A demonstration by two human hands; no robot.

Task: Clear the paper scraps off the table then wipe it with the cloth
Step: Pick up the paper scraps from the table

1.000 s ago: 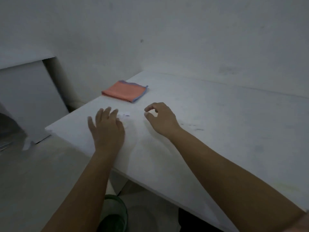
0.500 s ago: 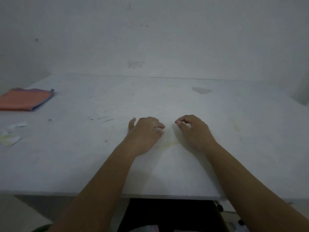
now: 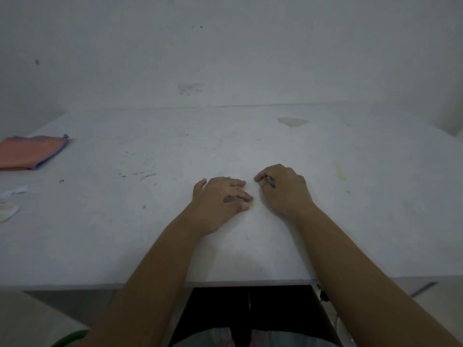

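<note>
- At the far left, a folded orange cloth with a bluish-purple edge (image 3: 28,152) is lying flat on the white tabletop (image 3: 250,259), cut off by the left edge of the view and well apart from both of your hands.
- Nearer to you along that same left edge, a few small white paper scraps (image 3: 10,204) are lying on the table surface: one thin strip farther back and a rounder, yellowish-stained piece closer in. They are sitting just near of the cloth, not touching it.
- Between the scraps and your hands, some dark smudges (image 3: 140,174) are marking the tabletop.
- Your left hand (image 3: 221,199) is resting palm down on the table around the middle, with its fingers lying loosely bent and pointing right toward your other hand. I cannot make out anything held under it; a faint yellowish patch is showing at its fingertips, but I cannot tell whether that is paper or a stain.
- Your right hand (image 3: 285,189) is sitting just beside the left one, close but apart, with its fingers curled in and the thumb and forefinger drawn together at the table surface. Whether a scrap is being pinched there is too small to tell.
- Farther right, a yellowish streak (image 3: 339,170) is showing on the table, and a pale blotchy stain (image 3: 292,120) is sitting near the far edge by the white wall (image 3: 225,46).
</note>
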